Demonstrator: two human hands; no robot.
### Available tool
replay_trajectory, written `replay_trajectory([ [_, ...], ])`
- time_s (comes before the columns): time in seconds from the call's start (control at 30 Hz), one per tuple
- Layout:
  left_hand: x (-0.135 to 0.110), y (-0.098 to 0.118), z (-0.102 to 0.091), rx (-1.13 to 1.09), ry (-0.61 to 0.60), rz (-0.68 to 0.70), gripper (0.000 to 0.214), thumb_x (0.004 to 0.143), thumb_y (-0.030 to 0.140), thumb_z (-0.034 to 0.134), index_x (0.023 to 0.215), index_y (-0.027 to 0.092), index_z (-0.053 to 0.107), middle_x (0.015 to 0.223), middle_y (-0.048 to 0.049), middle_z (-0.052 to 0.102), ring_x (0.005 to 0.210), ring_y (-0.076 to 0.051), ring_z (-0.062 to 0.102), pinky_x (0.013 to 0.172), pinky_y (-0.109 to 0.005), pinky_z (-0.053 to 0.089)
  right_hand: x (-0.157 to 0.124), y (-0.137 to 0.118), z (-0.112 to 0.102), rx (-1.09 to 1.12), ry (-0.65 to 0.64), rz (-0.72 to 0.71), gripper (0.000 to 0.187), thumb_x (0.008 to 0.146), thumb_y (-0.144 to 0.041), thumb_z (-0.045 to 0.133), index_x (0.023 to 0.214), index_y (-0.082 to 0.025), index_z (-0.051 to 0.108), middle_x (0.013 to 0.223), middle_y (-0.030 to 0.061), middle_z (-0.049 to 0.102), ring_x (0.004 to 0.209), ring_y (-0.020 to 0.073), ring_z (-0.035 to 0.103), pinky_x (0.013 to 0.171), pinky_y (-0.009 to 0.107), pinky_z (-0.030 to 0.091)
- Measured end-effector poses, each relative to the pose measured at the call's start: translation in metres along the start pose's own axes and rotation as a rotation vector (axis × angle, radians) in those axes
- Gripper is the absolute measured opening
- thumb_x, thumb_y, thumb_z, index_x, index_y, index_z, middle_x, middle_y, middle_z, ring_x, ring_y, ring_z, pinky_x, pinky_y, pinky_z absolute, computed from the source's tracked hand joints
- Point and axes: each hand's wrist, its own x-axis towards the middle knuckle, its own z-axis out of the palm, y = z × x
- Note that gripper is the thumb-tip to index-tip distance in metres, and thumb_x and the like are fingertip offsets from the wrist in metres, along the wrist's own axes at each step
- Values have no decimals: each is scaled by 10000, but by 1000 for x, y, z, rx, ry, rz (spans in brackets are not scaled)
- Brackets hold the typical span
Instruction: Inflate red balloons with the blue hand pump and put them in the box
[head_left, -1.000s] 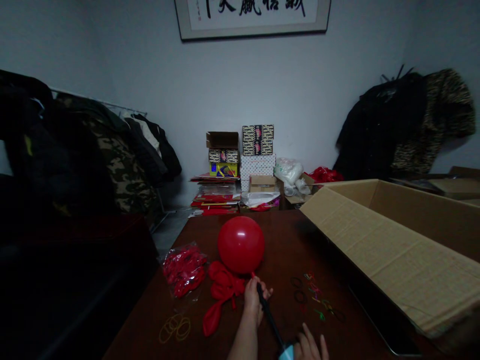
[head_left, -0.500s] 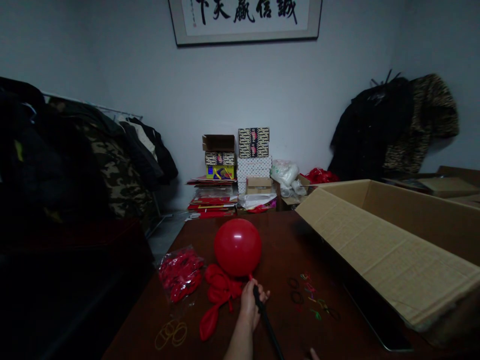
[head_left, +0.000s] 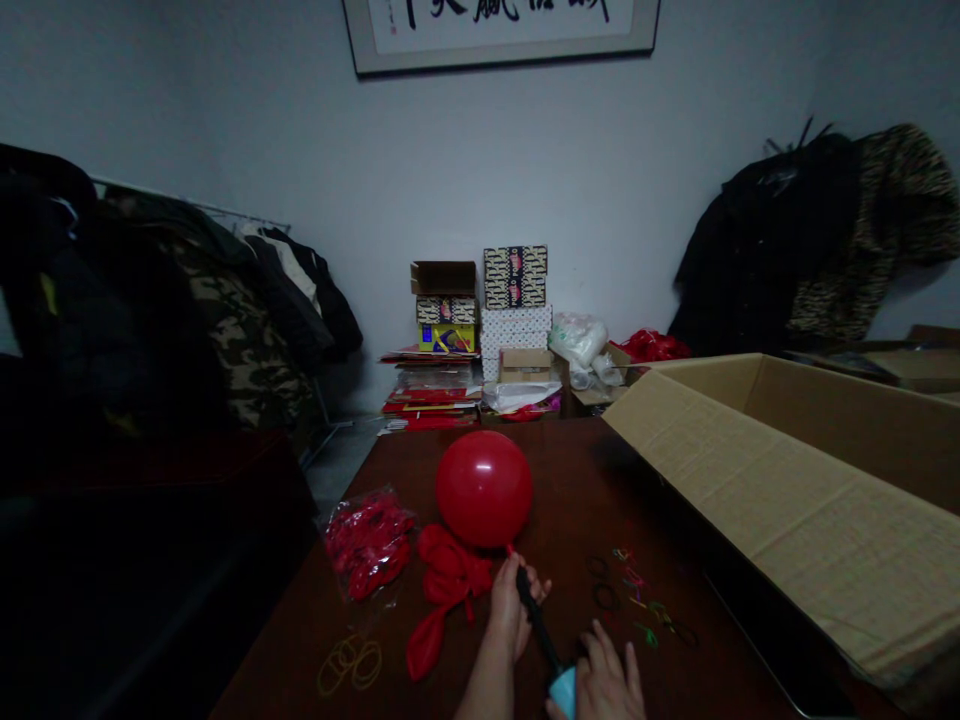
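Note:
A round, inflated red balloon [head_left: 484, 489] sits on the dark wooden table [head_left: 570, 470], its neck running down to a black hand pump [head_left: 536, 625]. My left hand [head_left: 510, 607] is shut around the pump's nozzle end and the balloon neck. The pump's light-blue handle [head_left: 562, 690] is pressed under my right hand [head_left: 604, 680], whose fingers are spread. Limp red balloons [head_left: 450, 585] lie just left of my left hand. Small dark and coloured rubber bands [head_left: 634, 590] lie to the right of the pump.
A plastic bag of red balloons [head_left: 367, 545] and yellow rubber bands [head_left: 349, 665] lie at the table's left. A large open cardboard box [head_left: 787, 480] covers the right side. Stacked boxes [head_left: 516, 310] stand beyond the far edge, with hanging clothes [head_left: 225, 310] at left.
My right hand has come back up from the bottom edge onto the light-blue pump handle, which is in view again. The balloon looks about the same size.

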Motion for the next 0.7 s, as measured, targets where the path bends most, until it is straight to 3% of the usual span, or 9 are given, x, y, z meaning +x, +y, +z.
replay_trajectory([
  [0.13,2,0,1,-29,-5,-3,257,723,390,603,706,206,425,484,72,493,394,-69,408,667,-325,465,32,-21,-26,16,-33,2,478,747,-411,392,1044,-107,611,1255,164,507,1286,304,284,1072,535,54],
  [0.27,5,1,3,-45,34,-8,248,722,382,599,699,210,423,469,70,496,391,-78,418,638,-314,461,50,-32,-33,36,-44,2,477,752,-373,378,1096,-113,581,1229,162,522,1283,304,284,1066,541,22],
  [0.53,7,-5,2,70,61,79,291,683,414,610,654,205,409,442,76,487,333,-63,376,589,-312,451,34,-26,-29,49,-74,14,495,765,-445,368,1060,-116,594,1223,155,531,1283,305,289,1068,545,12],
  [0.7,4,-6,3,83,74,102,270,694,408,593,667,207,414,435,85,464,328,-56,357,588,-309,448,13,-15,-12,3,-54,8,514,720,-448,444,1068,-101,595,1230,172,529,1279,319,303,1070,561,53],
])
